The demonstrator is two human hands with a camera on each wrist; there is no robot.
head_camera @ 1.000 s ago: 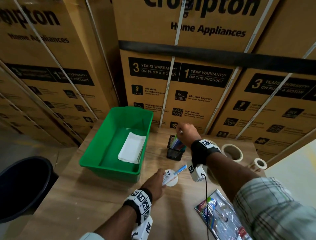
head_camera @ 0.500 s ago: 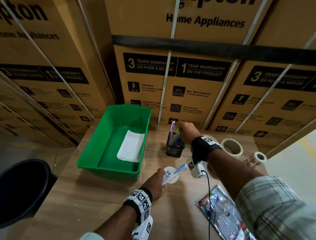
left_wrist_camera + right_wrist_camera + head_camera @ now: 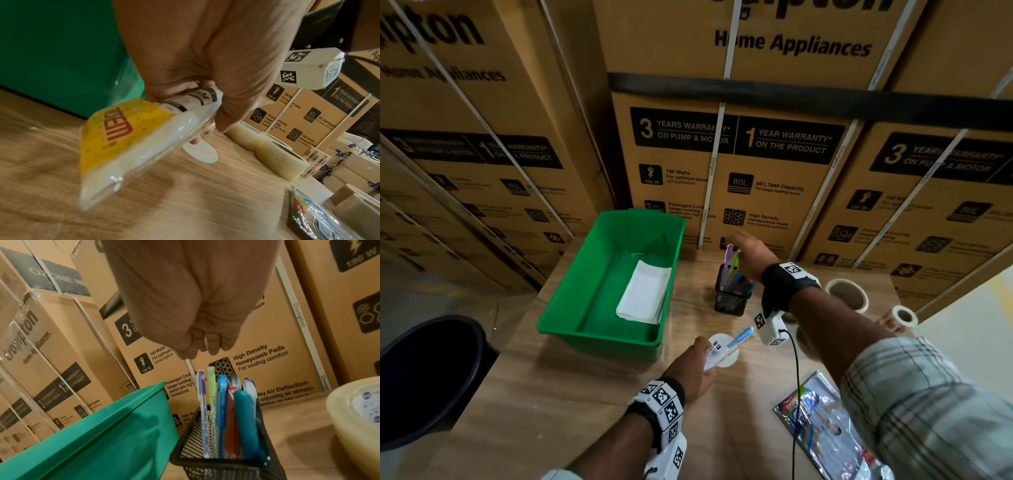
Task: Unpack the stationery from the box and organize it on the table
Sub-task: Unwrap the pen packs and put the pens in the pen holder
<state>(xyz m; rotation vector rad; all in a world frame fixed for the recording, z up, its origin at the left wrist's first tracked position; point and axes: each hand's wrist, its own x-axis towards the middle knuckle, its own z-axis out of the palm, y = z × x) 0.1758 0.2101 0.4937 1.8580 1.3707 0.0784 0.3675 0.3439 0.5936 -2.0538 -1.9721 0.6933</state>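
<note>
The green box (image 3: 585, 301) stands at the table's back left with a stack of white paper (image 3: 645, 293) inside. To its right is a black mesh pen holder (image 3: 731, 303) full of coloured pens (image 3: 226, 410). My right hand (image 3: 743, 241) hovers just above the pens, fingers loose and holding nothing (image 3: 205, 347). My left hand (image 3: 705, 349) is low over the table near the box's front corner. It grips a clear plastic packet with a yellow label (image 3: 131, 142) and a blue-tipped pen inside (image 3: 736, 341).
A white round disc (image 3: 726, 359) lies on the table under the left hand. Two tape rolls (image 3: 847, 293) (image 3: 902, 317) sit at the right back. A shiny printed packet (image 3: 822, 425) lies front right. Cardboard cartons wall off the back. A dark bin (image 3: 424, 377) stands on the floor left.
My right hand has let go of the pens in the holder and lifted off them with fingers loose. The left hand has stayed put with the packet.
</note>
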